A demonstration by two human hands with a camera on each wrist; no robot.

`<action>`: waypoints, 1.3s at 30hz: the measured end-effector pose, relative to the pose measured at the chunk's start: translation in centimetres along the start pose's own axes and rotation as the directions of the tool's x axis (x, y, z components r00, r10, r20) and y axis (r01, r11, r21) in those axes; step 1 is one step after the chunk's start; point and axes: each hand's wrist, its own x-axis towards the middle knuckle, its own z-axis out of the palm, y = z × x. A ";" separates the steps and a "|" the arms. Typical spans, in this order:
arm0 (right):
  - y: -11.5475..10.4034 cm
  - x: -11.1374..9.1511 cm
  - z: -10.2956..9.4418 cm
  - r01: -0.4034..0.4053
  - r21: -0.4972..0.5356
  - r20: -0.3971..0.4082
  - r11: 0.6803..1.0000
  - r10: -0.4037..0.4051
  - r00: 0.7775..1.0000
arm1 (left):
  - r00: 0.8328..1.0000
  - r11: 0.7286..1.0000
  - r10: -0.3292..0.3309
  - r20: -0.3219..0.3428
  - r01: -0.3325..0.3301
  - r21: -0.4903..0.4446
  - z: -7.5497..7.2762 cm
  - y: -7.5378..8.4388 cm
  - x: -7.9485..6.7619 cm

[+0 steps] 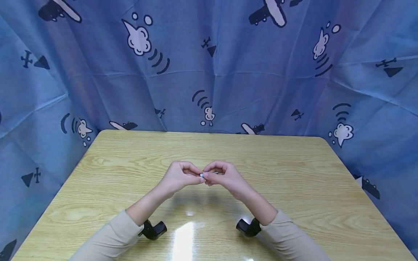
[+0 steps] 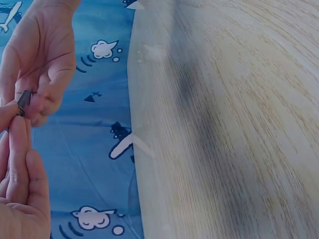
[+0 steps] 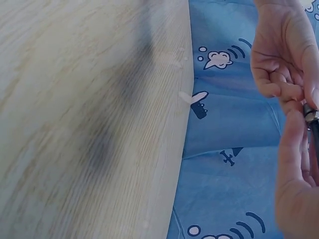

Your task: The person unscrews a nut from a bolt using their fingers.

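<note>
Both hands meet over the middle of the table, joined at one small metal bolt (image 3: 316, 142) with a dark shaft. At its end near the left fingertips sits a shiny nut (image 3: 311, 116), seen as a silver spot in the head view. My left hand (image 1: 177, 178) pinches the nut end between thumb and forefinger. With thumb and fingers my right hand (image 1: 226, 178) grips the shaft, whose thin tip pokes out past the fingers. In the left wrist view the dark bolt (image 2: 24, 99) bridges the two hands, partly covered by fingertips.
Below the hands lies a light wood-grain table (image 1: 130, 156), with a bright reflection near its front. A blue patterned curtain (image 1: 183, 72) hangs behind and along both sides. Black wrist cameras (image 1: 153, 230) jut from under both sleeves.
</note>
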 end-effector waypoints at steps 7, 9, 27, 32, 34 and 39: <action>0.1 0.0 -0.2 -0.004 -0.010 -0.007 1.000 0.004 1.000 | 1.000 1.000 -0.007 -0.013 0.007 0.018 0.0 -0.1 0.0; 0.1 0.0 -0.3 -0.017 -0.003 -0.001 1.000 0.017 1.000 | 1.000 0.999 -0.006 -0.013 0.006 0.031 0.0 -0.1 0.0; 0.1 0.1 -0.3 -0.032 0.045 -0.001 0.998 0.032 0.999 | 1.000 0.999 -0.010 -0.004 0.011 0.032 0.0 -0.1 -0.1; 0.2 0.1 -0.3 -0.029 0.050 0.010 0.998 0.028 1.000 | 1.000 0.999 -0.012 -0.003 0.012 0.036 0.0 -0.1 -0.2; 0.2 0.1 -0.3 -0.006 0.053 0.005 0.999 0.006 1.000 | 1.000 0.999 -0.013 0.000 0.013 0.030 0.0 0.0 -0.2; 0.2 0.0 -0.4 0.010 0.043 0.012 0.999 -0.010 1.000 | 1.000 0.999 -0.015 -0.005 0.016 0.034 0.0 -0.1 -0.2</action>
